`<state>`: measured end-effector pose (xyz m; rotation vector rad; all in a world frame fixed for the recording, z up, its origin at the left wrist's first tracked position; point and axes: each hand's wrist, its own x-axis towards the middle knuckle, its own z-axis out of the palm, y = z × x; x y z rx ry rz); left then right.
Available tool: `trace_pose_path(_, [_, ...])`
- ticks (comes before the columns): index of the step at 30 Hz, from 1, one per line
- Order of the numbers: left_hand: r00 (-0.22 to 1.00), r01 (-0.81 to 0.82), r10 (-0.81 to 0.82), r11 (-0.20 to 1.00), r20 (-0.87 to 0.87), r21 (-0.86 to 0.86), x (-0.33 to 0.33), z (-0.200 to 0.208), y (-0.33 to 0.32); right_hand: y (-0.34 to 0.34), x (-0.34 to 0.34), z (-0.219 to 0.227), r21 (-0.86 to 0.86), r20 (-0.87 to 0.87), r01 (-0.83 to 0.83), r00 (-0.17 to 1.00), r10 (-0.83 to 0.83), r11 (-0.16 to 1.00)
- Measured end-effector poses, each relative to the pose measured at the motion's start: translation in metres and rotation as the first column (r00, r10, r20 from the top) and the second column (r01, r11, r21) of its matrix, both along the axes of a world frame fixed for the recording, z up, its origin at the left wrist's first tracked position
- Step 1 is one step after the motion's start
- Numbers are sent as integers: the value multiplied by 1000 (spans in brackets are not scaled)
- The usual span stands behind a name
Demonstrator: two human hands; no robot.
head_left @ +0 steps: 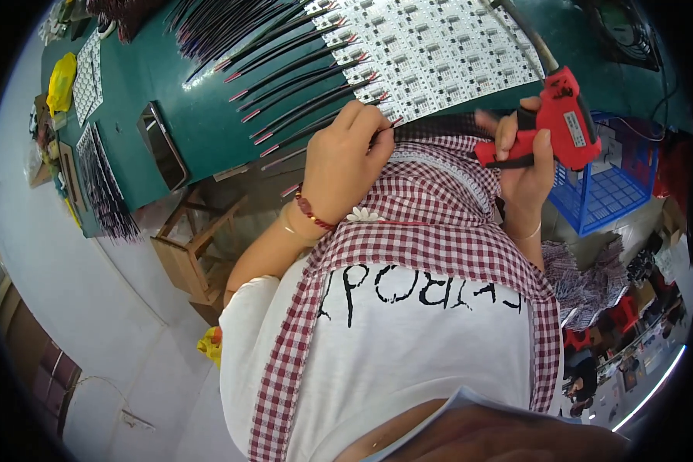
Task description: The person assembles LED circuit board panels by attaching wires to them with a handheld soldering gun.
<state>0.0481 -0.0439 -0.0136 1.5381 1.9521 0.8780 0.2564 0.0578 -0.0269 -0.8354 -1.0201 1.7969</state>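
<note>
A white panel of small circuit boards (446,65) lies on the green table in front of me. Black wires (296,81) with reddish ends stick out in a row from its left side. My left hand (335,165) is at the panel's near left corner, thumb and fingers pinched on a black wire (396,122) whose red end shows beside the fingertips. My right hand (527,173) is wrapped round a red and black soldering gun (566,115), held at the panel's near right corner. A metal tube runs up from it over the panel's right edge.
A loose bundle of black wires (215,31) lies behind the row. A phone (162,146), a wired board strip (104,181) and a yellow bag (61,83) are at the left. Below the table stand a wooden stool (189,250) and a blue crate (608,189).
</note>
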Motion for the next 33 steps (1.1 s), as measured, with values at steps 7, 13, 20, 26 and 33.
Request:
trace_pose_path(7, [990,-36,38,999,-139,22,-2,-6,3,-36,61,7,-88,243,-210,943,226,974])
trace_pose_path(13, [990,27,-29,999,-140,-19,-6,-2,9,-57,71,14,-184,405,-172,884,233,968])
trace_pose_path(20, [993,63,-67,997,-101,-49,-3,1,14,-58,72,15,-225,459,-192,844,277,955])
trace_pose_path(26, [992,-1,-2,1000,-124,-22,1,4,19,-52,72,21,-232,523,-225,791,316,946])
trace_pose_path(33, [989,11,-21,998,-148,-65,1,6,20,-57,78,18,-186,436,-184,865,249,965])
